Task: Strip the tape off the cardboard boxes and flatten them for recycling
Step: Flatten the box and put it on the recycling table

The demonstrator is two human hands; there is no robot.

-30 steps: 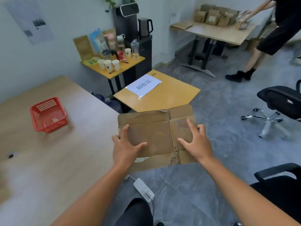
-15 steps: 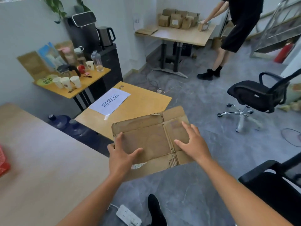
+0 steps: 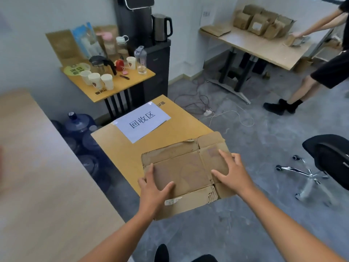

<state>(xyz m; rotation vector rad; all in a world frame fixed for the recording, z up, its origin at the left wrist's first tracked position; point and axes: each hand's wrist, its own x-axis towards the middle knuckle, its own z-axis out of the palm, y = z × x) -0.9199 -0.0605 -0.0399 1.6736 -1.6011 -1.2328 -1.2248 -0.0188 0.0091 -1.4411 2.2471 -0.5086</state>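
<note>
- Head cam looks down at one flattened box [image 3: 181,173] lying over the near corner of the yellow bench [image 3: 120,148]. Its front part hangs out past the bench edge toward me.
- I can't tell if it's resting on the bench or hovering just above it.
- Left hand [image 3: 153,190] has thumb and index finger laid on top, and the outer fingers look curled over the box's left edge, so I'd call that a grip. Right hand [image 3: 234,174] lies flat on top with its fingers spread, pressing, not wrapped round anything.
- Progress-wise, this box looks done: flaps are out flat, and I see no tape on the upper face. There's a white label scrap [image 3: 172,201] near the front edge, maybe leftover sticker. The underside is hidden.
- A paper sign [image 3: 141,121] sits further back on the yellow bench, so my guess is this is the drop-off spot. What's left for this box is sliding it fully on and letting go.
- Well beyond the yellow bench, a row of brown boxes [image 3: 264,23] stands unflattened on another bench, with another person's hand beside them. Plenty probably left.
</note>
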